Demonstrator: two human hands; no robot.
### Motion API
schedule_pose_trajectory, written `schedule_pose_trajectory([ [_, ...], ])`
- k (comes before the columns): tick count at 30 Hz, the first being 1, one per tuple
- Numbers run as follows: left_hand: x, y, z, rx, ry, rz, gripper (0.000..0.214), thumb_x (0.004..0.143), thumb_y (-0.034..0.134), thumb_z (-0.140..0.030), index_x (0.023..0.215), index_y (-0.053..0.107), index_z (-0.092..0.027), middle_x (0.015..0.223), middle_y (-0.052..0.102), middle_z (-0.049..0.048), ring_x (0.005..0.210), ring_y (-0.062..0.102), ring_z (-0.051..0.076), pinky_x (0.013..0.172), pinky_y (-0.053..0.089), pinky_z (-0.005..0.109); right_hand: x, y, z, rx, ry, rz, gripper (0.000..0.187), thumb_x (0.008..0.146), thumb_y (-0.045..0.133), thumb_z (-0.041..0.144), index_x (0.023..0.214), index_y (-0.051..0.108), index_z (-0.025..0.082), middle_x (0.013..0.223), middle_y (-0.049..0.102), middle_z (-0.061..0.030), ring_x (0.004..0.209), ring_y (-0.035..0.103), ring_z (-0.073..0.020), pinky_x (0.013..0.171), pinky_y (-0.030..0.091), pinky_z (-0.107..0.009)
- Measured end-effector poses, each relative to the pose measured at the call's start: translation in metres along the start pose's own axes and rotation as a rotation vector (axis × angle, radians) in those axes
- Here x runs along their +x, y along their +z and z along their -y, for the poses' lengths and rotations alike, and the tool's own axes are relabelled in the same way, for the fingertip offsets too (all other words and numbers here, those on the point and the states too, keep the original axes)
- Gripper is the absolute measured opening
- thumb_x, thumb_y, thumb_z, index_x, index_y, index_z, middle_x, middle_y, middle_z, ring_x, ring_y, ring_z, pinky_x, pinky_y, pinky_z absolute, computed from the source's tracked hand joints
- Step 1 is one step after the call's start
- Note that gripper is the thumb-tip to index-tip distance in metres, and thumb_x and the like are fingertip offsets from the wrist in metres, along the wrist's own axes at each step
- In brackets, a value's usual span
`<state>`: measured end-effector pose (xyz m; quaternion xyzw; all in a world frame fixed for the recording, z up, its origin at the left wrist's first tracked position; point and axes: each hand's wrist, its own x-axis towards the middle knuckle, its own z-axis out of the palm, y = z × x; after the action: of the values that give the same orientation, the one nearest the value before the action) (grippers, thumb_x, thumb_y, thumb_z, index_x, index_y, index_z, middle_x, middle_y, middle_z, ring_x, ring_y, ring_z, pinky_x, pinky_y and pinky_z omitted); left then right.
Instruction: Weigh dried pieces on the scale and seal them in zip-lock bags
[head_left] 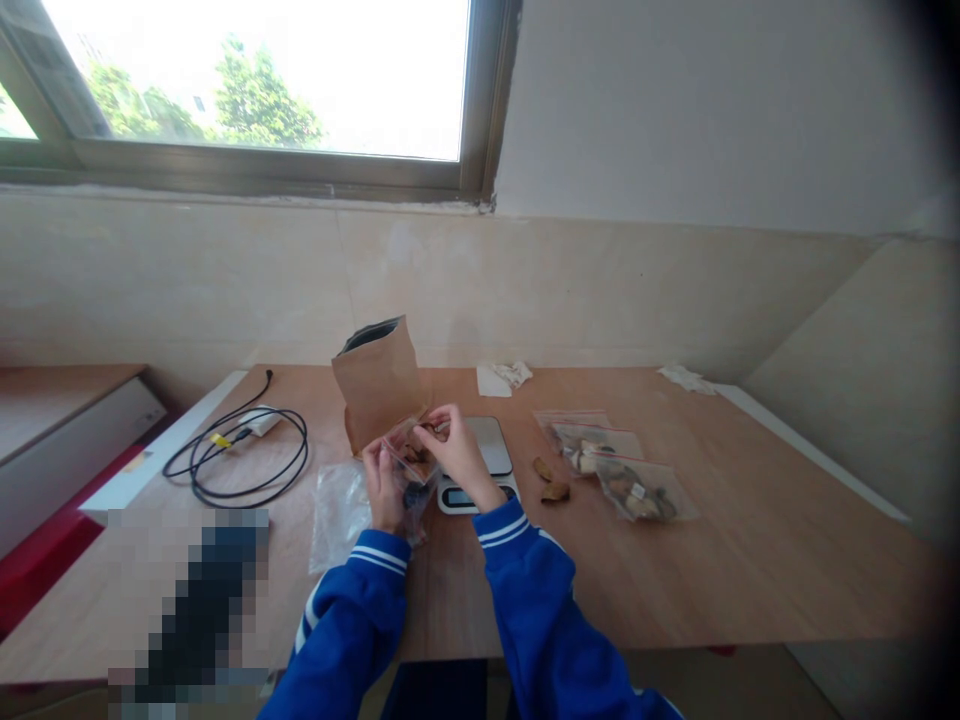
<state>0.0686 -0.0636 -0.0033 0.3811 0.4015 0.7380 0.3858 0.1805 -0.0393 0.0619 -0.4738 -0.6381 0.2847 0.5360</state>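
My left hand [384, 487] and my right hand [455, 452] are both closed on a small clear zip bag [409, 462] with brown pieces inside, held just above the table. The right fingers pinch the bag's top edge and the left hand grips its side. Right behind the hands stands an open brown paper pouch [379, 382]. A small white kitchen scale [484, 462] sits under and beside my right hand. Both arms wear blue sleeves with white stripes.
Several filled zip bags [622, 470] and loose brown pieces [551, 482] lie right of the scale. Empty clear bags [339, 510] lie at the left. A coiled black cable [240, 452] is at the far left, crumpled paper [504, 377] at the back on the wooden table [750, 560].
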Motion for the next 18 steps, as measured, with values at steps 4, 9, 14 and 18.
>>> schedule_pose_trajectory([
  [4, 0.0, 0.0, 0.001, -0.036, 0.01, -0.004, 0.036, 0.086, 0.048, -0.05, 0.109, 0.047, -0.022, 0.12, 0.059, 0.0102, 0.11, 0.059, 0.021, 0.094, 0.047, 0.04, 0.001, 0.006, 0.006, -0.157, -0.119, 0.041, 0.021, 0.079, 0.062, 0.028, 0.095, 0.05, 0.019, 0.094, 0.057, -0.0059, 0.09, 0.058, -0.0202, 0.082, 0.05, -0.036],
  [9, 0.002, -0.001, 0.003, -0.072, -0.006, -0.026, 0.036, 0.087, 0.049, -0.048, 0.111, 0.047, -0.021, 0.125, 0.057, 0.0114, 0.114, 0.057, 0.021, 0.097, 0.044, 0.041, -0.005, 0.002, 0.013, -0.233, -0.203, 0.053, 0.018, 0.087, 0.052, 0.029, 0.103, 0.053, 0.019, 0.101, 0.055, -0.0085, 0.099, 0.055, -0.0223, 0.089, 0.047, -0.039],
  [14, -0.001, 0.0, -0.003, -0.05, 0.019, -0.04, 0.037, 0.088, 0.047, -0.049, 0.112, 0.047, -0.021, 0.133, 0.052, 0.0123, 0.117, 0.056, 0.022, 0.098, 0.044, 0.042, -0.026, -0.014, -0.002, -0.156, -0.176, -0.06, 0.016, 0.093, 0.041, 0.026, 0.099, 0.055, 0.021, 0.099, 0.056, -0.0087, 0.097, 0.055, -0.0208, 0.086, 0.048, -0.036],
  [18, -0.009, 0.008, -0.016, -0.062, 0.06, -0.071, 0.035, 0.089, 0.046, -0.048, 0.113, 0.046, -0.022, 0.138, 0.048, 0.0121, 0.119, 0.054, 0.022, 0.097, 0.045, 0.042, -0.047, -0.018, -0.018, -0.129, -0.084, -0.091, 0.022, 0.095, 0.038, 0.03, 0.106, 0.053, 0.019, 0.101, 0.056, -0.0106, 0.092, 0.056, -0.0213, 0.082, 0.049, -0.038],
])
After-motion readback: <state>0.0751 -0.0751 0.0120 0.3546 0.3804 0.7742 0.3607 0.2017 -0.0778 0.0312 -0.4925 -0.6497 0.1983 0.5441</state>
